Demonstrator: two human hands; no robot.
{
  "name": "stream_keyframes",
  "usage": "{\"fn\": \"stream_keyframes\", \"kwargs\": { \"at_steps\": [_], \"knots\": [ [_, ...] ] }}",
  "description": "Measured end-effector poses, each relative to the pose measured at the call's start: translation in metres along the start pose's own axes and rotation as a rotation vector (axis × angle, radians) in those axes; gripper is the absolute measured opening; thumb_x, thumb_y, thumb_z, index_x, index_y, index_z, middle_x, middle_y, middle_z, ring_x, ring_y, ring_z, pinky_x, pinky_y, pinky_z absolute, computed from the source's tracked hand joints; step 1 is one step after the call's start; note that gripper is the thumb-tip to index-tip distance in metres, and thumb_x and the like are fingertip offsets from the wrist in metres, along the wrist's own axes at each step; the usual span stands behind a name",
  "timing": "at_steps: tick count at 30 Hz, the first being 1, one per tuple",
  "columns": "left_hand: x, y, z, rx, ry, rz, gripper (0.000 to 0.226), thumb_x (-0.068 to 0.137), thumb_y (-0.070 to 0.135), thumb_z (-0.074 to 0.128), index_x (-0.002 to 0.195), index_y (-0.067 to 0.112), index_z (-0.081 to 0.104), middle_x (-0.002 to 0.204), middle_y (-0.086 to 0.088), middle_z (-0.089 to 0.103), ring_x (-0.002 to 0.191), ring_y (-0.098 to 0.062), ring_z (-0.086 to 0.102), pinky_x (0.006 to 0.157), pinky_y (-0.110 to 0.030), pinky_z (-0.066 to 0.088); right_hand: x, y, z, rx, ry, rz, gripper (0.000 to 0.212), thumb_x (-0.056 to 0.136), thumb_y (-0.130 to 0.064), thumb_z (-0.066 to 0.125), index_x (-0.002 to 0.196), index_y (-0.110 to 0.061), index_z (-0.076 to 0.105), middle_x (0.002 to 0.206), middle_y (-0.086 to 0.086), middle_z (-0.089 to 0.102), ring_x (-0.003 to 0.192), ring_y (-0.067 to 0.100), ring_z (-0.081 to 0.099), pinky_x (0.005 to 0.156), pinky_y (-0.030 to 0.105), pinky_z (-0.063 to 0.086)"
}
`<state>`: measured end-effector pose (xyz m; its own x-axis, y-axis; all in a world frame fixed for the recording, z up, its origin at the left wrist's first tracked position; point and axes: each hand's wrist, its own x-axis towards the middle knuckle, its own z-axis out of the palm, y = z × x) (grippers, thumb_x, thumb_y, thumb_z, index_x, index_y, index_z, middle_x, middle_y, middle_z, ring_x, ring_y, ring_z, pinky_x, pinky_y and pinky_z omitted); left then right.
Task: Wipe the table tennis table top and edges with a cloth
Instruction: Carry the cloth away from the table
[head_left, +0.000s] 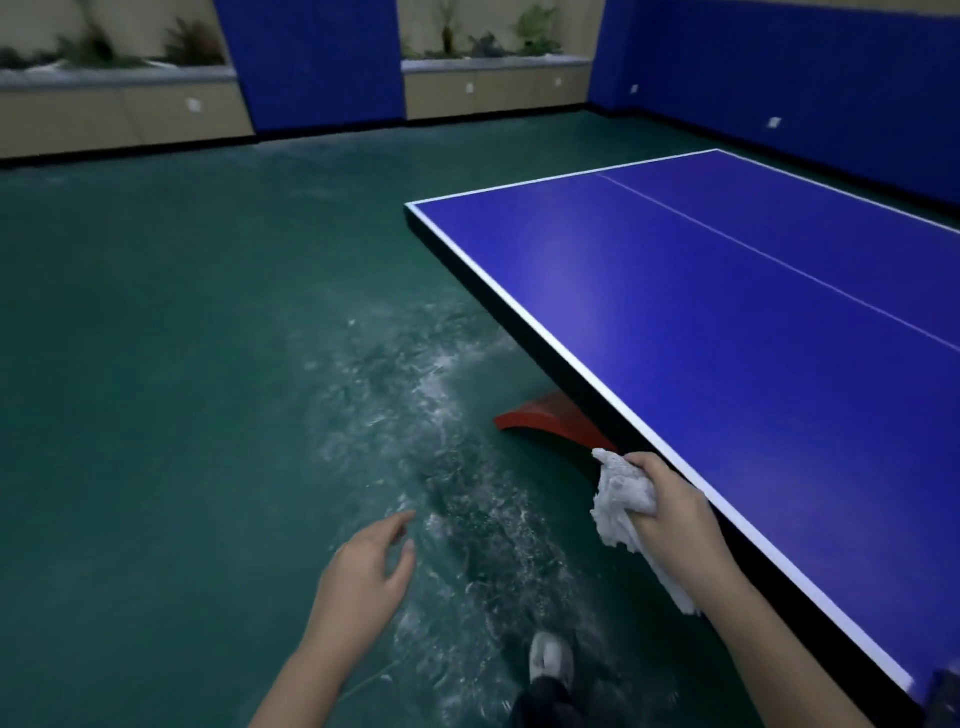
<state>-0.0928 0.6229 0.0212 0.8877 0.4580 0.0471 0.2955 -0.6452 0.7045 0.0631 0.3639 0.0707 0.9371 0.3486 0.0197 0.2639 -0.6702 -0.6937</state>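
Cloth (621, 496) crumpled white, smooth blue tabletop (727, 322)

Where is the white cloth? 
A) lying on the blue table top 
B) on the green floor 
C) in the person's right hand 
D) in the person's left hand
C: the right hand grips the bunched white cloth beside the edge of the table tennis table, while the left hand is open and holds nothing.
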Motion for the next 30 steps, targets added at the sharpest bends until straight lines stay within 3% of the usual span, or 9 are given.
{"fn": "stream_keyframes", "kwargs": {
  "at_steps": [5,15,20,30],
  "knots": [
    [0.029,-0.019,-0.018,0.011,0.069,-0.107,0.025,0.087,0.017,0.060,0.111,0.024,0.065,0.092,0.013,0.062,0.088,-0.001,0.057,0.075,-0.018,0.039,0.058,-0.021,0.039,0.004,-0.105,-0.075,0.025,0.087,-0.013,0.059,0.103,-0.031,0.059,0.092,-0.013,0.061,0.080,0.003,0.058,0.068,0.029,0.051],
    [0.180,-0.036,-0.044,0.002,0.228,-0.219,0.019,0.085,0.018,0.062,0.103,0.023,0.066,0.086,0.017,0.062,0.087,-0.003,0.060,0.077,-0.022,0.042,0.251,-0.078,0.097,-0.043,-0.271,-0.257,0.031,0.086,-0.016,0.062,0.116,-0.022,0.059,0.100,-0.012,0.054,0.088,0.006,0.055,0.069,0.018,0.042],
    [0.258,-0.038,-0.052,0.036,0.278,-0.266,0.020,0.085,0.020,0.062,0.105,0.021,0.067,0.087,0.012,0.064,0.088,-0.008,0.061,0.082,-0.028,0.046,0.333,-0.103,0.119,-0.040,-0.347,-0.333,0.039,0.085,-0.017,0.067,0.121,-0.023,0.056,0.100,-0.018,0.049,0.092,0.003,0.052,0.066,0.006,0.034],
    [0.370,-0.085,-0.076,0.075,0.235,-0.369,0.017,0.088,0.025,0.058,0.101,0.019,0.067,0.090,0.009,0.066,0.088,-0.006,0.060,0.080,-0.029,0.049,0.454,-0.160,0.198,-0.081,-0.498,-0.410,0.038,0.085,-0.018,0.066,0.122,-0.020,0.057,0.101,-0.014,0.048,0.091,0.006,0.046,0.077,0.022,0.036]
  ]
}}
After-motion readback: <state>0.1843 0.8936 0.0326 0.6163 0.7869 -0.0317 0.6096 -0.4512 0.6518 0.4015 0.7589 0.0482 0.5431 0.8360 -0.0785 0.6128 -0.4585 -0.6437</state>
